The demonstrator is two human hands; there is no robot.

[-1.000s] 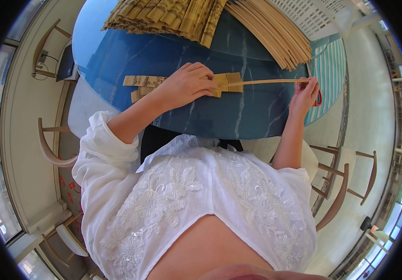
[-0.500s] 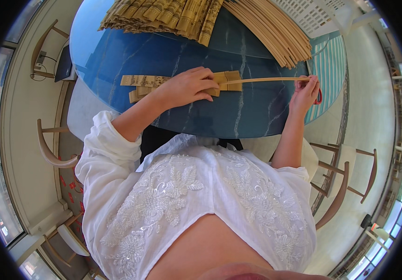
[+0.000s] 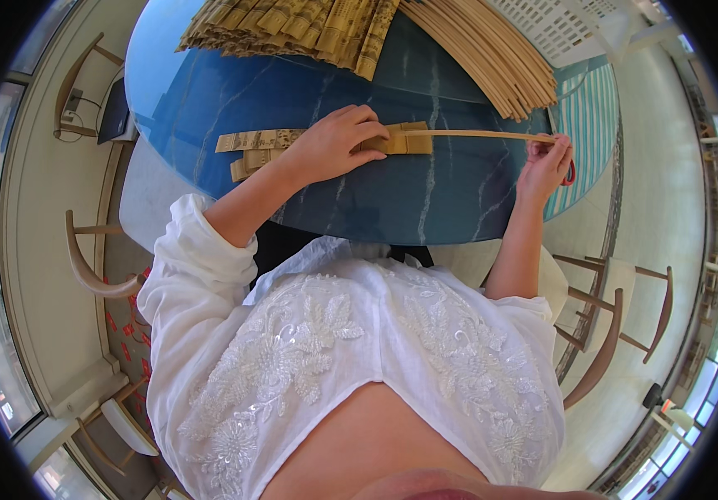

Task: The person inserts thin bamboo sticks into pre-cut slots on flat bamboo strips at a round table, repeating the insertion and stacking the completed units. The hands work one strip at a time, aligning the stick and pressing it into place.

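My left hand (image 3: 341,143) is closed over a gold printed paper sleeve (image 3: 416,144) lying flat on the table. More gold printed strips (image 3: 251,142) stick out to the left from under that hand. A thin pale wooden stick (image 3: 476,133) runs level from the fingers of my left hand to my right hand. My right hand (image 3: 546,165) pinches the stick's right end. Red loop handles (image 3: 572,172), perhaps of scissors, show beside it; whether the hand holds them I cannot tell. The stick's left end is hidden at my left fingers.
Across the dark blue marbled table (image 3: 367,200), a pile of gold printed sleeves (image 3: 292,29) lies at the far side. To its right is a bundle of wooden sticks (image 3: 488,58), beside a white perforated basket (image 3: 555,29). A striped teal mat (image 3: 588,125) covers the right edge.
The stick's left end has moved away from me, onto the sleeve's upper edge. My left hand has shifted slightly the same way, while my right hand stays in place on the stick.
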